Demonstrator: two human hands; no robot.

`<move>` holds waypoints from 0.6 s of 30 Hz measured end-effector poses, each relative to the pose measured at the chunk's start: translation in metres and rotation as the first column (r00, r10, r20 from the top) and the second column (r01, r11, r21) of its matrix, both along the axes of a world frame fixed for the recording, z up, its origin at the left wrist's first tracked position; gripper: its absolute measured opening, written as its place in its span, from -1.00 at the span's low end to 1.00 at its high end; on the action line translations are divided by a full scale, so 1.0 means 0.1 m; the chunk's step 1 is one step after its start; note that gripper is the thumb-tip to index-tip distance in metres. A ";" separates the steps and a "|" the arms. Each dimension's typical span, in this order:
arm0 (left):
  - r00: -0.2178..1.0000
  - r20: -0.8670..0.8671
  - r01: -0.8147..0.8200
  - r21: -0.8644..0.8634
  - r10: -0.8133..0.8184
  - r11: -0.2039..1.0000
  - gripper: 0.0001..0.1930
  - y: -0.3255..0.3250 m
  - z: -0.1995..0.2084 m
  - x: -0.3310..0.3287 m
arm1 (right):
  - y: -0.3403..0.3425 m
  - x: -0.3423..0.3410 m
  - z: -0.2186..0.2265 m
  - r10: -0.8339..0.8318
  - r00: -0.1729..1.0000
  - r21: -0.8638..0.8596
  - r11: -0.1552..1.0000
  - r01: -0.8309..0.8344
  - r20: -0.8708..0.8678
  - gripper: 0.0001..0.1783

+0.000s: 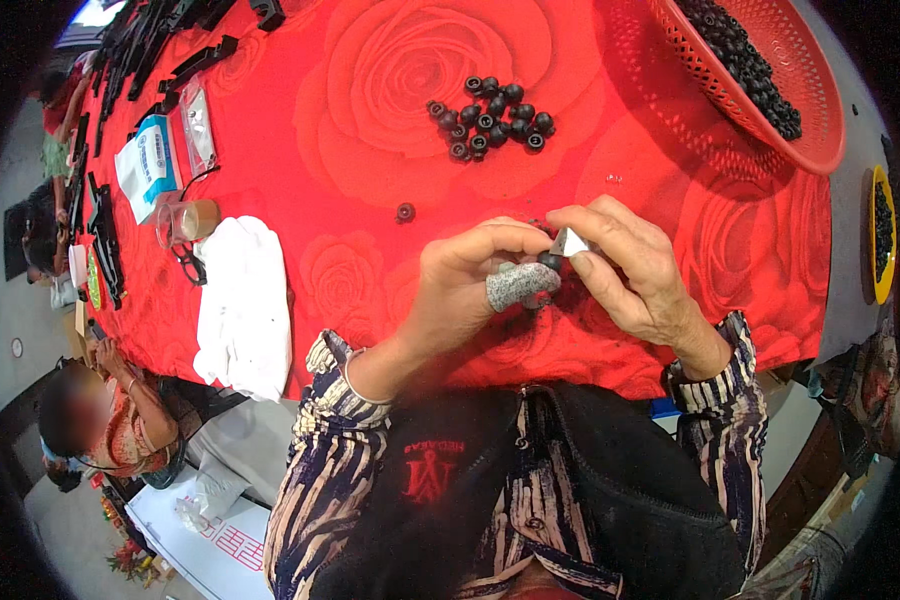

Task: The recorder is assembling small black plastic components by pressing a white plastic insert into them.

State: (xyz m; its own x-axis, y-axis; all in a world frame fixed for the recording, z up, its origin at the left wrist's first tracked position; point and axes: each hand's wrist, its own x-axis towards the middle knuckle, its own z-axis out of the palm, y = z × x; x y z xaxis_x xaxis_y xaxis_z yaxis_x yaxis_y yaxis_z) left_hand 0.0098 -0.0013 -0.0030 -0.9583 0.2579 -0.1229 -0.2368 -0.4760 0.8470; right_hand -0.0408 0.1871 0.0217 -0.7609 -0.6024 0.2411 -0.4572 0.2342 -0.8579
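Over the near part of the red cloth, my left hand point(450, 265) is closed round a small black knob-like part point(550, 261). A grey speckled finger cover point(518, 286) sits on its thumb. My right hand point(625, 262) pinches a small silver metal blade point(569, 241) between thumb and fingers, its edge against or very near the black part. The fingers hide some of both things. Beyond my hands lies a loose cluster of similar round black knobs point(485, 122), many with a hole facing up. One dark reddish knob point(405, 212) lies apart, nearer my left hand.
A red plastic basket point(825, 120) full of black knobs stands far right; a yellow-rimmed basket point(882, 285) is beyond the table. On the left are a white cloth point(240, 310), a cup point(199, 218), glasses point(190, 265), a packet point(150, 160) and long black parts point(150, 45). A person point(135, 420) sits nearby.
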 end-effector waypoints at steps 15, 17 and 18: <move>0.998 0.054 -0.040 -0.051 0.042 0.998 -0.79 0.02 0.04 0.00 | 0.00 -0.02 0.03 0.023 1.000 0.038 0.999 -0.023 -0.013 -0.73; 0.997 0.063 -0.042 -0.049 0.045 0.998 -0.79 0.03 0.06 0.00 | 0.00 -0.02 0.02 0.019 1.000 0.029 0.999 -0.019 -0.018 -0.73; 0.996 0.074 -0.045 -0.047 0.048 0.998 -0.79 0.03 0.06 0.00 | 0.00 -0.01 0.01 0.016 1.000 0.020 1.000 -0.015 -0.022 -0.74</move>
State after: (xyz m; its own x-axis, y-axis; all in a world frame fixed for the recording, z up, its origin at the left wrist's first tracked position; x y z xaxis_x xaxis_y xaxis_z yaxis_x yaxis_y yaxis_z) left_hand 0.0099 0.0015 0.0027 -0.9569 0.2056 -0.2054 -0.2787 -0.4493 0.8488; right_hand -0.0422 0.1872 0.0224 -0.7462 -0.6188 0.2455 -0.4795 0.2437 -0.8430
